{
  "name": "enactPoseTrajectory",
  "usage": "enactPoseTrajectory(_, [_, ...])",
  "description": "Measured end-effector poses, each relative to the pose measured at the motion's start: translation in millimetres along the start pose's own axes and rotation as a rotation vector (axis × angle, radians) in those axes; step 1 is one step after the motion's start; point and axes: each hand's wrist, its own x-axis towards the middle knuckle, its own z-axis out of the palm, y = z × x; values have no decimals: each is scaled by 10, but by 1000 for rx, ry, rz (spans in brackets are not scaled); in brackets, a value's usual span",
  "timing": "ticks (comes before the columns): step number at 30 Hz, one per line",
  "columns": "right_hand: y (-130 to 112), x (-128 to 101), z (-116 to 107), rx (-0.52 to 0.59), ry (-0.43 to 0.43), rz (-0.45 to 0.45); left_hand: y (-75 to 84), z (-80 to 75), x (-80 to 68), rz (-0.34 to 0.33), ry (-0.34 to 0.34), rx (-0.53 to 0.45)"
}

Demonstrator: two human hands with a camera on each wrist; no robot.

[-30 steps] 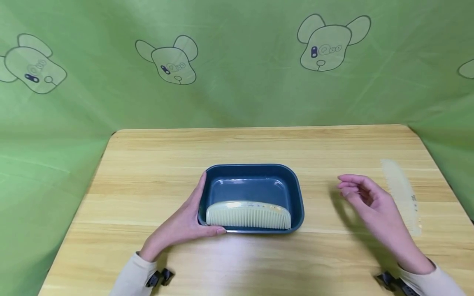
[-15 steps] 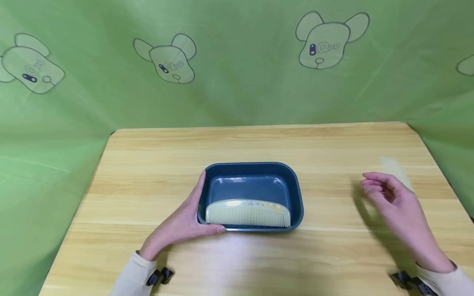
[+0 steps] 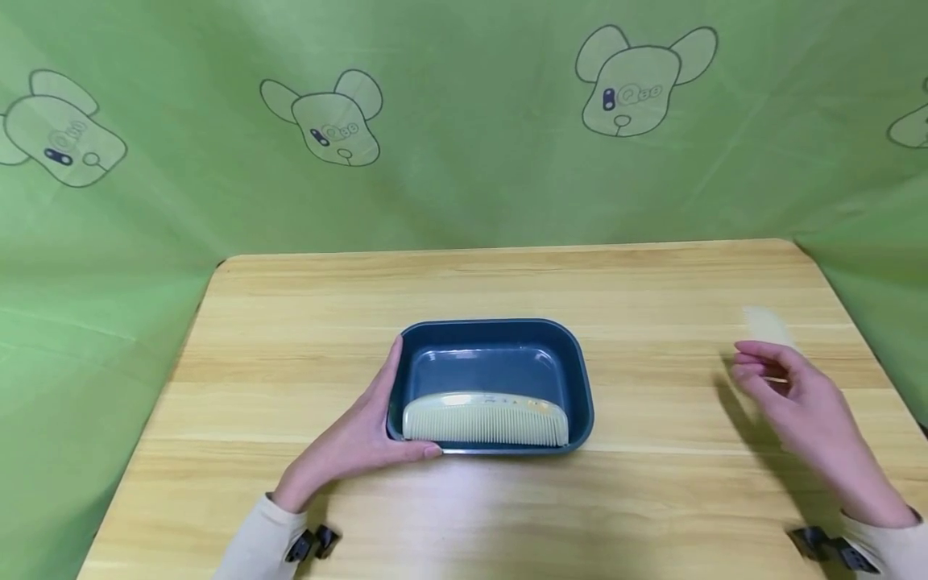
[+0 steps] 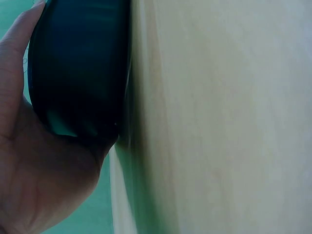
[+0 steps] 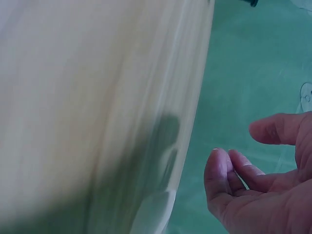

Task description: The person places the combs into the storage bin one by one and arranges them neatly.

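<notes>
Left hand (image 3: 355, 439) rested against the left wall of the dark blue rectangular plastic tray (image 3: 583, 403), thumb along the near rim, fingers straight. A pale cream plastic comb (image 3: 486, 419) leaned inside its near wall. Right hand (image 3: 797, 395) hovered relaxed and empty over a second pale flat comb (image 3: 767, 325) on the light wooden worktop (image 3: 507, 282), far right, mostly hidden. The comb looked light, stiff and thin; best pinched at the spine.

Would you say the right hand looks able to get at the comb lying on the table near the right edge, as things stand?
Probably yes. The right hand hovers open just over that comb, whose far end shows past the fingers. Nothing lies between them; the tray sits well to the left.
</notes>
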Motion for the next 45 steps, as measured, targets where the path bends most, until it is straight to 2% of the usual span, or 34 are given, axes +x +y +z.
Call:
enactPoseTrajectory(8, [154,63,-107,-101,-44,55,-2,8,1,9,8,13])
enactPoseTrajectory(15, [320,97,-197,-200,-82,54,-5,6,11,26,14,1])
enactPoseTrajectory(20, [389,110,-246,-252,-103,60,-5,7,6,12,13,2])
enactPoseTrajectory(26, [417,115,-302,-278,-122,35,2,9,7,10,14,-8])
enactPoseTrajectory(30, [436,95,-310,-307,-76,29,3,7,8,13,16,-10])
enactPoseTrajectory(36, [471,99,-318,-328,-21,113,-2,6,3,10,15,-13])
enactPoseTrajectory(40, [512,156,-354,-311,-41,126,-1,5,-1,4,13,-7])
enactPoseTrajectory(45, [535,167,-382,-261,-108,166,-1,7,-5,4,13,-3])
